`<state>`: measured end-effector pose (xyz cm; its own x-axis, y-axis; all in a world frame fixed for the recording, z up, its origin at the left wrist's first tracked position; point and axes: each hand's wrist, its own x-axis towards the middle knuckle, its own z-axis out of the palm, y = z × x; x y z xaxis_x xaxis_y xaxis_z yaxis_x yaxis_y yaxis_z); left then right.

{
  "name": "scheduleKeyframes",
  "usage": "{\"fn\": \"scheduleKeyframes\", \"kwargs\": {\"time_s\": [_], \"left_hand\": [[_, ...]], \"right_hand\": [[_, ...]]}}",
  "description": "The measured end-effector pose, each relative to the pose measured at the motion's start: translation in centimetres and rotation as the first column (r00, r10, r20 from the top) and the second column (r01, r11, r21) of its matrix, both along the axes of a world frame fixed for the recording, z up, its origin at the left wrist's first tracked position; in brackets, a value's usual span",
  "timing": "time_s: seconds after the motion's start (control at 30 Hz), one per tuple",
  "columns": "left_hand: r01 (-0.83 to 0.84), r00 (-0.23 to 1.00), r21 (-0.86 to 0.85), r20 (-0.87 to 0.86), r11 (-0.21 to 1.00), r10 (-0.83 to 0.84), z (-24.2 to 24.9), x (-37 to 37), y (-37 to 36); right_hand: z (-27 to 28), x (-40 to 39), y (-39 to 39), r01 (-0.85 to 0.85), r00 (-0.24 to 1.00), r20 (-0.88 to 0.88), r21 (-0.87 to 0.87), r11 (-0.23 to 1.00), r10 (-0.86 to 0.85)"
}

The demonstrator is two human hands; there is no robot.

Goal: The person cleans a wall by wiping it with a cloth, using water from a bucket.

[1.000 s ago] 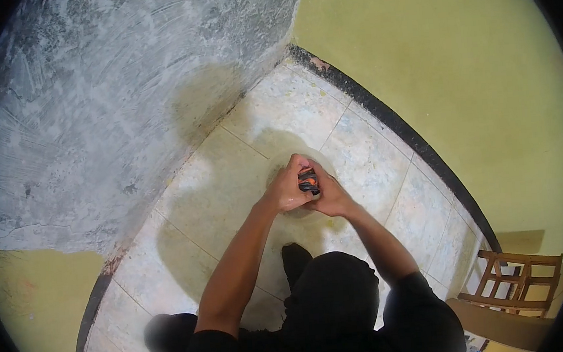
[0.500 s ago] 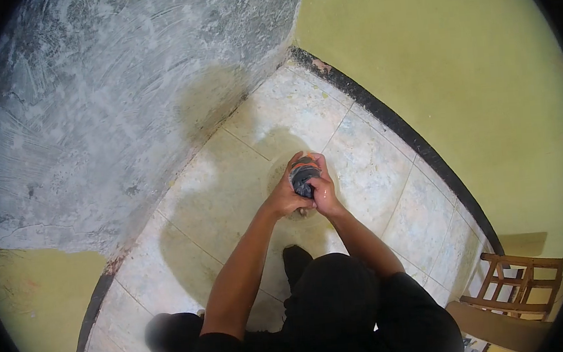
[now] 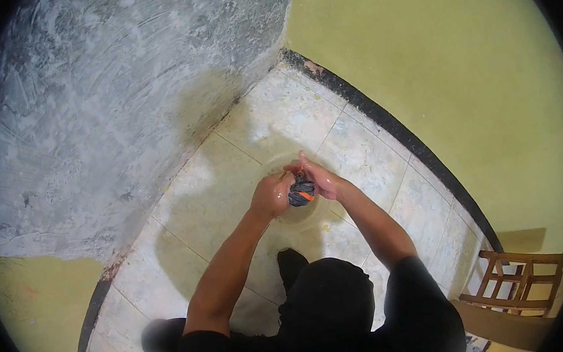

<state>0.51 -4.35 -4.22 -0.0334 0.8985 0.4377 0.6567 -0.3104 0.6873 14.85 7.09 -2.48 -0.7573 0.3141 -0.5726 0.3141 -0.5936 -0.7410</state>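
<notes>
A small dark cloth (image 3: 301,192) is held between both hands above a tiled floor (image 3: 216,181), near the corner where a grey plastered wall (image 3: 104,104) meets a yellow-green painted wall (image 3: 459,76). The cloth is seen as a bunched, crumpled wad, dark grey to black, with a short orange stripe across its lower part; its surface looks wet and glossy. The left hand (image 3: 271,194) is curled closed against the cloth's left side. The right hand (image 3: 319,179) is wrapped over the top and right side, its fingers bent around the wad and reaching toward the left hand's fingertips. Directly under the hands a shallow, pale round basin (image 3: 298,216) is set on the floor, its rim only faintly made out against the tiles. A black band (image 3: 390,124) is painted along the foot of the yellow-green wall. A wooden chair (image 3: 516,281) is seen at the floor's far right edge, well apart from the hands.
</notes>
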Motion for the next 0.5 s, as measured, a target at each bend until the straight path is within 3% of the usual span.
{"fn": "scheduleKeyframes", "kwargs": {"time_s": [0.03,0.07,0.13,0.17,0.23,0.27,0.33,0.37,0.43,0.47,0.5], "left_hand": [[-0.019,1.0,0.085,0.011,0.996,0.018,0.3,0.2,0.2],[-0.014,1.0,0.081,0.007,0.997,0.013,0.4,0.2,0.3],[0.045,0.988,0.043,-0.15,0.998,-0.038,0.3,0.0,0.8],[0.038,0.988,0.042,-0.151,0.998,-0.031,0.2,-0.1,1.0],[0.06,0.988,-0.1,-0.139,0.993,-0.074,0.2,-0.2,1.0],[0.058,0.988,-0.106,-0.137,0.993,-0.072,0.2,0.0,1.0],[-0.002,0.879,-0.418,-0.434,0.908,-0.198,0.9,0.3,1.3],[0.002,0.879,-0.422,-0.432,0.906,-0.203,0.6,0.4,1.3],[-0.051,0.829,-0.557,-0.486,0.829,-0.276,0.2,0.6,1.5],[-0.043,0.828,-0.559,-0.484,0.828,-0.283,0.0,0.7,1.6],[-0.081,0.855,-0.611,-0.448,0.787,-0.26,0.5,0.6,1.5]], "right_hand": [[0.0,-0.5,0.0,-0.045,0.988,0.149,0.038,0.998,0.039],[0.2,-0.2,-0.1,-0.04,0.989,0.145,0.033,0.999,0.034],[2.1,0.4,-0.2,-0.25,0.966,-0.004,-0.293,0.923,0.26],[0.9,0.8,0.2,-0.256,0.964,-0.004,-0.293,0.921,0.266],[-1.6,1.4,0.5,-0.404,0.915,-0.028,-0.112,0.908,0.403],[-2.2,1.5,0.6,-0.406,0.914,-0.029,-0.117,0.906,0.405],[-2.1,1.0,0.8,-0.562,0.827,0.025,-0.013,0.827,0.562],[-2.4,0.8,0.8,-0.559,0.829,0.023,-0.017,0.829,0.559],[-2.7,0.1,0.8,-0.633,0.755,0.25,0.034,0.774,0.606],[-2.9,-0.1,0.7,-0.627,0.759,0.251,0.031,0.779,0.601],[-1.8,-0.8,0.2,-0.678,0.715,0.385,0.174,0.714,0.584]]}}
